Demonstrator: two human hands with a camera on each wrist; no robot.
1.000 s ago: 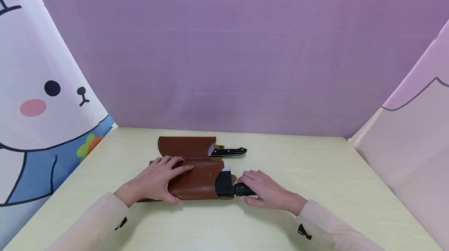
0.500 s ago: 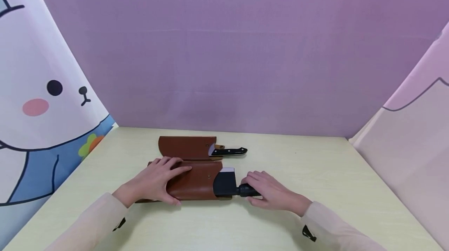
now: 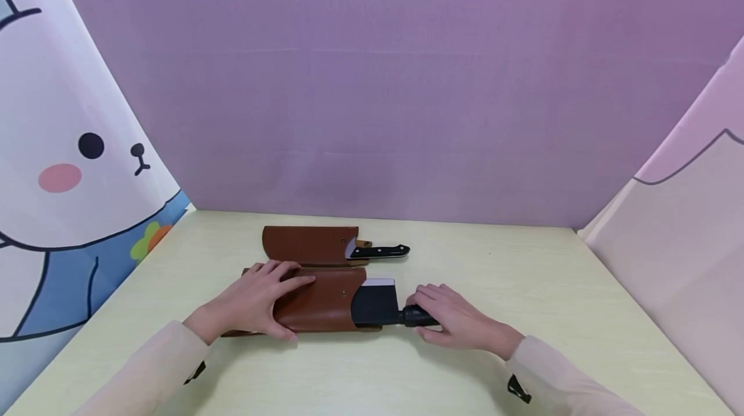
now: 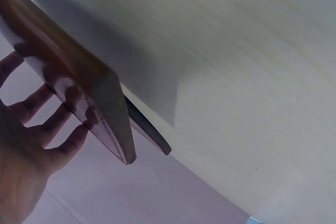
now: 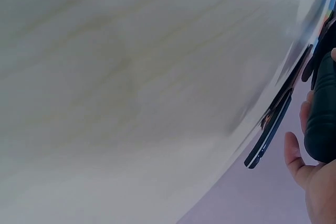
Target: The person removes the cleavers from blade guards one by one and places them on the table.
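A black-bladed cleaver with a pale cutting edge lies partly inside a brown leather knife sheath, the rest of its blade showing at the sheath's right end. My left hand holds the sheath from above, thumb at the near side and fingers towards the far edge. In the left wrist view those fingers touch the leather sheath. My right hand grips the cleaver's black handle. The right wrist view shows the thick rounded handle against the palm.
Just behind lies a second brown sheath holding a knife, whose riveted black handle points right. The pale wooden table meets a purple backdrop. A cartoon-printed panel stands at left.
My right hand has moved right with the cleaver, and more of its blade shows outside the sheath. The left hand and sheath have shifted very slightly left.
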